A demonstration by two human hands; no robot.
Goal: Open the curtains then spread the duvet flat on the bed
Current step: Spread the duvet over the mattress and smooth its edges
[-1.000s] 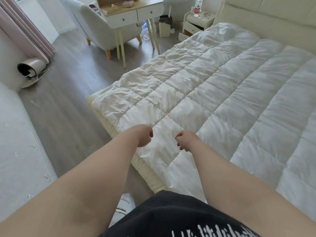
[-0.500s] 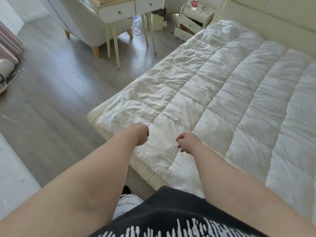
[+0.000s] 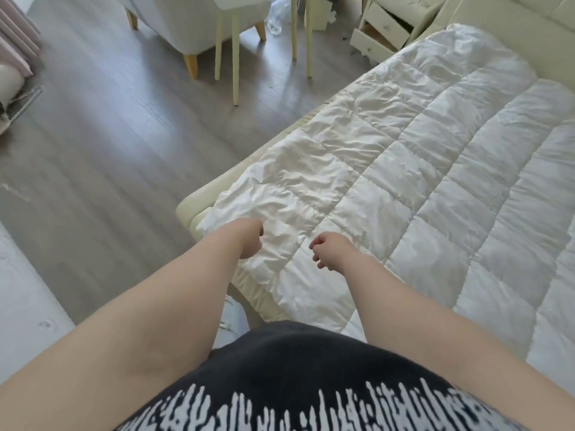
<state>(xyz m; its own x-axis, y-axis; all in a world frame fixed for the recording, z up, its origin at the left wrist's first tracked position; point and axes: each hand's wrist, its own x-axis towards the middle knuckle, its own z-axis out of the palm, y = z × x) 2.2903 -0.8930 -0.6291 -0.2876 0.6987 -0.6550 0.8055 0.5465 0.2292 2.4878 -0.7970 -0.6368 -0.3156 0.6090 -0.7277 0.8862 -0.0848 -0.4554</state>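
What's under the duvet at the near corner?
A cream mattress edge shows beneath the duvet at the corner. Whatever lies on the bed further in is covered.

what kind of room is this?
Most likely a home bedroom: a white quilted duvet spread over a bed, a bedside cabinet with open drawers by the headboard, and an upholstered chair on wood-look flooring.

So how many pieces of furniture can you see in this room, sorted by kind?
Bed: 1
Armchair: 1
Desk, legs only in view: 1
Bedside cabinet, drawers open: 1
Total: 4
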